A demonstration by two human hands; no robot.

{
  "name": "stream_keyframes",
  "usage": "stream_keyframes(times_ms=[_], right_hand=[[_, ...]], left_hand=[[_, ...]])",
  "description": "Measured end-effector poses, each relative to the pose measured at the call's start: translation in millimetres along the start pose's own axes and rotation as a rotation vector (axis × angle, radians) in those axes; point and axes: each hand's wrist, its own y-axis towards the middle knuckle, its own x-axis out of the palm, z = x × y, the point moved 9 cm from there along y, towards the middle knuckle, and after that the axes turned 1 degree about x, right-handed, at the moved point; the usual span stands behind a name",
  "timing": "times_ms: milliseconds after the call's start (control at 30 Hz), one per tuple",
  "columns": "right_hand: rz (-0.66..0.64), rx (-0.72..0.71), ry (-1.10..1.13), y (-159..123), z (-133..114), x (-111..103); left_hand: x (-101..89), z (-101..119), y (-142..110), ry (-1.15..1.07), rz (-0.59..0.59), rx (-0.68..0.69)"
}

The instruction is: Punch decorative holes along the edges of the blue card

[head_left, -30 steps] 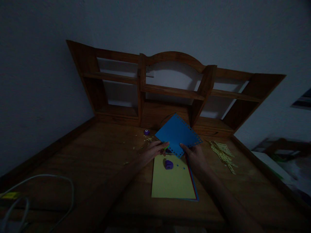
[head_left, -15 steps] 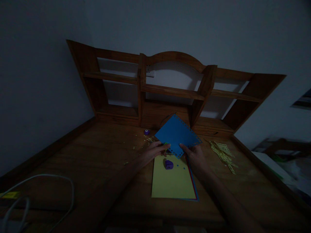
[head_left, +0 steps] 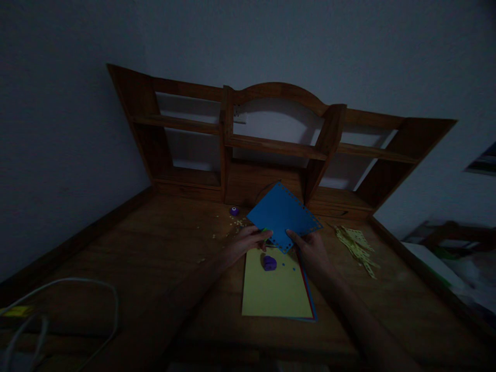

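Note:
A blue paper sheet with small holes along its edges is held up, tilted like a diamond, above the wooden desk. My right hand pinches its lower right edge. My left hand is closed on a small green tool at the sheet's lower left edge; the tool is mostly hidden. Below them a yellow sheet lies on a stack of coloured paper, with a purple punch and tiny blue dots on it.
A small purple punch and scattered yellow bits lie behind my left hand. Punched yellow strips sit to the right. A wooden shelf unit stands at the back. White cables lie at the near left.
Almost nothing has moved; the blue sheet and both hands keep nearly the same place, with my left hand a little closer to the sheet's edge.

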Motion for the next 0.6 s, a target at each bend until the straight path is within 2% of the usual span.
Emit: stream_keyframes(times_ms=[600], right_hand=[[0.029,0.016,-0.104,-1.4,-0.8,-5.7]], left_hand=[[-2.7,-2.2,2.7,0.074,-0.034,0.005]])
